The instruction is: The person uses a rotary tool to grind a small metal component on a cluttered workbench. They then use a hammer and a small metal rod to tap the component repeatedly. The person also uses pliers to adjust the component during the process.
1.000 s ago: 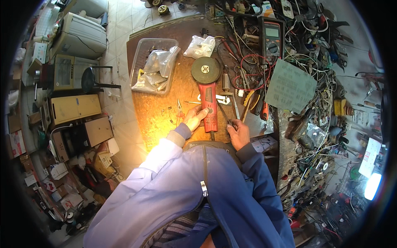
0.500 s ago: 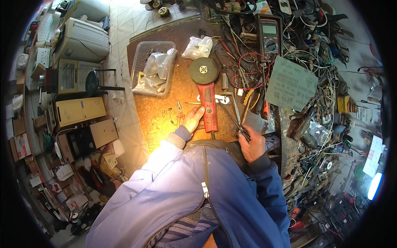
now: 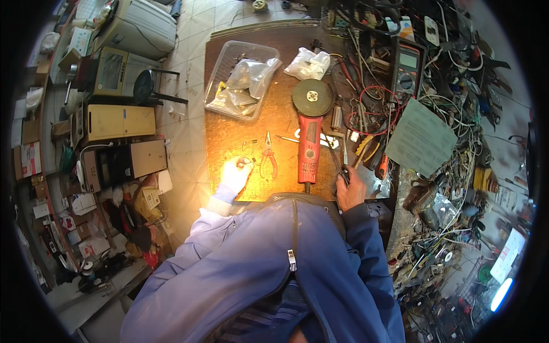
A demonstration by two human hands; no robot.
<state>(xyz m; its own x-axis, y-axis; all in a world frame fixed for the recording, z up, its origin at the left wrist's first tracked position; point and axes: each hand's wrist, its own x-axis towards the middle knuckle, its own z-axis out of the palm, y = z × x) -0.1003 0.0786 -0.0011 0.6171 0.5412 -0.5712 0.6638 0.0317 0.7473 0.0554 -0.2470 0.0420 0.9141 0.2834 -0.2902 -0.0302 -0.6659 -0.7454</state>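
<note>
Your left hand point(image 3: 235, 172), nearly closed, meets a small part point(image 3: 255, 162), hold unclear; your right hand point(image 3: 350, 190) clasps a dark tool point(image 3: 345, 174); the grinder point(image 3: 309, 143) lies unheld, disc point(image 3: 313, 107) fitted.

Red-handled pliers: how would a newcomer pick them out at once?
On the brown workbench, find the red angle grinder, its dark disc farthest from the person. Left of it, beside the left hand, lie the pliers. Two spread, curved red handles below a slim metal nose set them apart from the grinder's single thick body.

left head fisheye | facing down | head height above workbench point(image 3: 277, 117)
</note>
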